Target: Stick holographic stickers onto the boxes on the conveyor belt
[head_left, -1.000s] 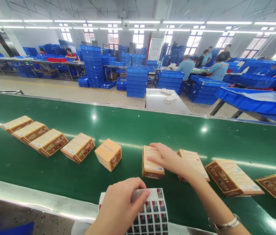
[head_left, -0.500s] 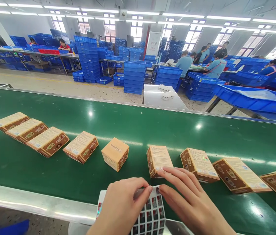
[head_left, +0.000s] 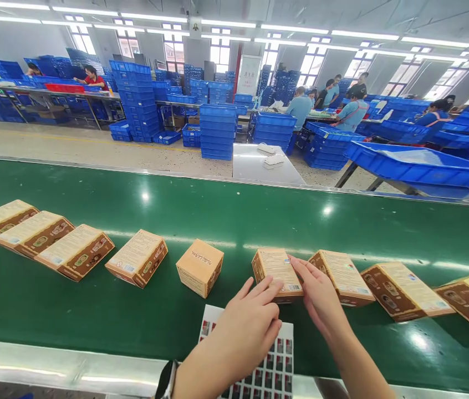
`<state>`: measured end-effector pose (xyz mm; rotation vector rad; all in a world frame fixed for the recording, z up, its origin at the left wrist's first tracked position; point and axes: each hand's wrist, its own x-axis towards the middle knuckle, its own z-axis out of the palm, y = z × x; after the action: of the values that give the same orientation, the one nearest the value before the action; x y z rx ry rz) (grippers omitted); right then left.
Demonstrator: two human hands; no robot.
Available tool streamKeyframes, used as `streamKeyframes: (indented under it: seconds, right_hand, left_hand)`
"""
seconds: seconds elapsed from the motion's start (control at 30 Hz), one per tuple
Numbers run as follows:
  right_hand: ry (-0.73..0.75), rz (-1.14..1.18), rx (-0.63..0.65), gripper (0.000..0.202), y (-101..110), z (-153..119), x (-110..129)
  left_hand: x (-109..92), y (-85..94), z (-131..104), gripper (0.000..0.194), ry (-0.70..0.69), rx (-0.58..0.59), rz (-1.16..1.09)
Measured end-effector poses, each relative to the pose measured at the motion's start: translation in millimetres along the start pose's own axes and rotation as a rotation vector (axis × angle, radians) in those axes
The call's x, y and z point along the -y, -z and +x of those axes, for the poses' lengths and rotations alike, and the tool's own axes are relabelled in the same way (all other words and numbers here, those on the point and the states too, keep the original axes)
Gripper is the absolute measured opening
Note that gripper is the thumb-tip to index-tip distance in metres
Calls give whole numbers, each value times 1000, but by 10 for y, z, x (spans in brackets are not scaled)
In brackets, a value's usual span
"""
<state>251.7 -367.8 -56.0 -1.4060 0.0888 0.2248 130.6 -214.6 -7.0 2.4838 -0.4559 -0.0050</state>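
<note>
Cream-and-brown printed boxes lie in a row on the green conveyor belt (head_left: 134, 327). The fingertips of my right hand (head_left: 320, 291) meet at a small shiny sticker (head_left: 287, 260) on the upper face of one box (head_left: 274, 263), near its right edge. My left hand (head_left: 245, 324) has its fingers stretched out, with their tips at the near left part of the same box. Beneath the left hand and wrist is a white sheet of small dark-and-red stickers (head_left: 278, 377), partly covered by them. A dark watch (head_left: 167, 379) sits on the left wrist.
To the left stand a tan box (head_left: 199, 269), another printed box (head_left: 137, 257) and several overlapping ones. More boxes (head_left: 342, 277) continue to the right. A metal rail (head_left: 72, 366) edges the belt. Beyond it are blue crates (head_left: 217, 133), a metal table (head_left: 263, 166) and several people at work.
My right hand has moved from the sheet's top edge onto the box, with a small sticker at its fingertips. My left hand has opened from its pinch and reached to the box; the sheet lies flatter.
</note>
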Motion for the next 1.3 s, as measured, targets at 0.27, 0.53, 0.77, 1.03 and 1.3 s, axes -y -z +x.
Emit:
streamKeyframes:
  seconds: [0.27, 0.53, 0.77, 1.03, 1.3]
  right_hand:
    - [48, -96, -74, 50, 27, -58, -20]
    - [260, -480, -168, 44, 138, -25, 3]
    - [495, -775, -272, 51, 171, -60, 363]
    - [511, -739, 557, 89, -412, -376, 300]
    - [121, -591, 718, 80, -173, -90, 298]
  left_hand:
    - [-29, -15, 36, 22, -37, -5, 23]
    - [-69, -42, 103, 20, -78, -12, -20]
    - [-244, 283, -207, 25, 206, 12, -96]
    - [-196, 582, -722, 26, 540, 53, -436]
    - [-146, 645, -870, 15, 493, 17, -388]
